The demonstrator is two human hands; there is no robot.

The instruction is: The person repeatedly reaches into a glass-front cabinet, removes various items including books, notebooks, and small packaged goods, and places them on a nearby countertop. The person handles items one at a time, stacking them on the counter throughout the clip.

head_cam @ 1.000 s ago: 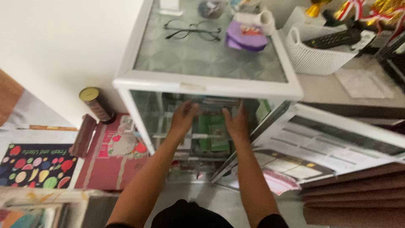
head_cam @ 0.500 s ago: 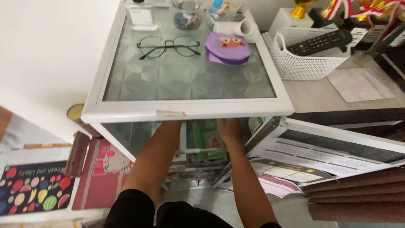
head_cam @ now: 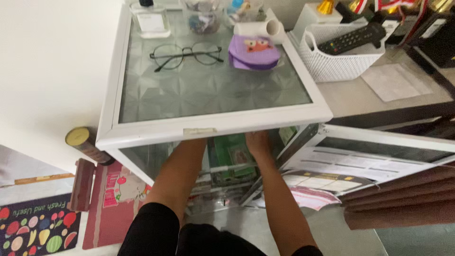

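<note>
Reaching deeper than a second ago, you now have both arms inside the white glass cabinet (head_cam: 215, 124); back then both hands showed through the front opening, whereas now your left hand is hidden under the top frame and only the forearm shows; your right hand (head_cam: 257, 141) is half tucked beneath the frame, resting against the green packets (head_cam: 233, 156) on the upper shelf; whether its fingers are curled on a packet or lying flat I cannot tell, and the left hand's grip is out of sight altogether; judging by this, you are still feeling among the stacked items rather than drawing anything out.

The packets sit upright on the shelf, just beside your right wrist; the cabinet door (head_cam: 374, 159) hangs open to your right, with printed sheets stuck to its inner face.

On the patterned glass top lie a pair of spectacles (head_cam: 186, 53), a purple pouch (head_cam: 253, 51) and a clear bottle (head_cam: 150, 22) near the back; a white basket (head_cam: 339, 61) holding a remote control (head_cam: 353, 38) stands on the grey counter (head_cam: 365, 102) next to it; on the floor to your left, a round tin (head_cam: 85, 143) leans by the wall near a fruit-patterned mat (head_cam: 33, 227).
</note>
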